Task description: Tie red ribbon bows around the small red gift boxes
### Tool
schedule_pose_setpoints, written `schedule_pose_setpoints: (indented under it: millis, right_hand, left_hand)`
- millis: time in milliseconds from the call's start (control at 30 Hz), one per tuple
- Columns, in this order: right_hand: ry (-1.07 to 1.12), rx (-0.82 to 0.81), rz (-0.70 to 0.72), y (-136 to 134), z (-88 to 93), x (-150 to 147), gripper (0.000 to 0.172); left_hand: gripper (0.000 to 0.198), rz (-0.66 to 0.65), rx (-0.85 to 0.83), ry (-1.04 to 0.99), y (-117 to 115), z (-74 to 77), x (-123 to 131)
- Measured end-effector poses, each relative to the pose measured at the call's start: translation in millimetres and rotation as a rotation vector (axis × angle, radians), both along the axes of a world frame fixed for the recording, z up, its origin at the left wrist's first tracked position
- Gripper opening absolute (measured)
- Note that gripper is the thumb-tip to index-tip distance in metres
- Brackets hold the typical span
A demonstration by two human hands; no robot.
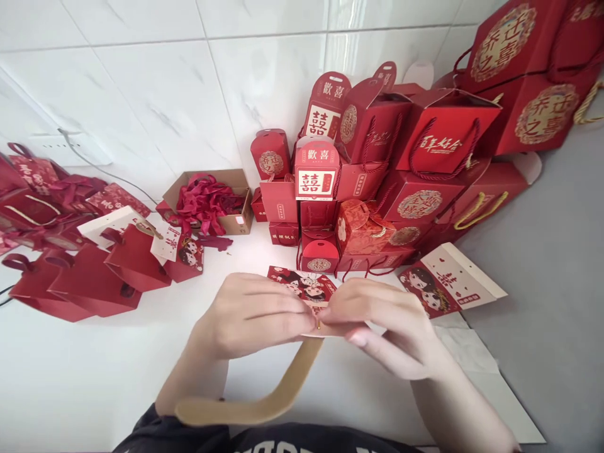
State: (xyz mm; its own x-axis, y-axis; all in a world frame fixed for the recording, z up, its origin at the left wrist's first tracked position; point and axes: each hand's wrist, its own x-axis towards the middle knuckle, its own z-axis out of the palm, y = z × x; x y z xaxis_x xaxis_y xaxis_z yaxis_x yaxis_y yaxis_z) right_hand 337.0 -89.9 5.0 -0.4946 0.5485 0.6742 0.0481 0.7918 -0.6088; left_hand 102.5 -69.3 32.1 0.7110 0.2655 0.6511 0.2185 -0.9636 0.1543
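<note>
A red and cream paper gift box [306,286] with cartoon figures printed on it is in front of me, between my hands. My left hand [259,314] is closed in a pinch at its near edge, from the left. My right hand [387,321] pinches the same edge, with its thumb lower down. Out of the edge, just below the fingertips, hangs a flat gold ribbon [283,390] that curves down to the left. A small gold-coloured bit shows between the fingertips. My fingers hide much of the box's near side.
Stacked red gift boxes [419,195] stand against the tiled wall. A cardboard carton [244,211] holds dark red ribbons [207,201]. Several red boxes [94,277] with ribbon loops stand at the left. Another cartoon-printed box [450,283] lies at the right, by a grey surface.
</note>
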Motion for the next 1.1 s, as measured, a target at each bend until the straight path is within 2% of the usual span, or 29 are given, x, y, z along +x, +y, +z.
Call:
schedule_pose_setpoints:
  millis: [100, 167, 267, 433, 533, 700, 900, 1033, 1100]
  right_hand:
    - [-0.106, -0.279, 0.005, 5.0, 6.1, 7.5, 0.016]
    - [-0.197, -0.351, 0.095, 12.5, 5.4, 11.3, 0.010]
    - [-0.292, -0.373, 0.238, 23.9, 0.0, 15.5, 0.007]
    - [-0.358, -0.387, 0.309, 32.6, -4.9, 19.0, 0.009]
    - [-0.390, -0.355, 0.383, 35.5, -5.2, 19.7, 0.007]
    - [-0.311, -0.268, 0.390, 38.2, -8.5, 18.6, 0.006]
    - [-0.206, -0.127, 0.300, 34.4, -10.3, 14.6, 0.007]
    - [-0.148, -0.045, 0.206, 32.5, -9.1, 12.7, 0.009]
    - [-0.149, -0.039, 0.139, 31.8, -9.2, 12.8, 0.006]
  left_hand:
    - [0.015, 0.052, 0.058, 0.066, -7.5, -2.8, 8.3]
    - [0.014, 0.014, 0.022, 0.082, -8.4, -8.6, 13.2]
    - [0.012, -0.031, -0.024, 0.096, -5.0, -18.3, 19.1]
    - [0.011, -0.069, 0.168, 0.241, -0.6, -25.1, 25.3]
    - [0.014, -0.074, 0.145, 0.288, 0.6, -25.0, 25.8]
    - [0.008, -0.110, -0.071, 0.168, 12.1, -29.1, 20.2]
    - [0.003, -0.211, -0.489, -0.029, 30.4, -37.1, 22.7]
    - [0.008, -0.264, -0.744, -0.187, 33.9, -41.6, 27.1]
    - [0.010, -0.255, -0.842, -0.193, 34.7, -42.8, 26.0]
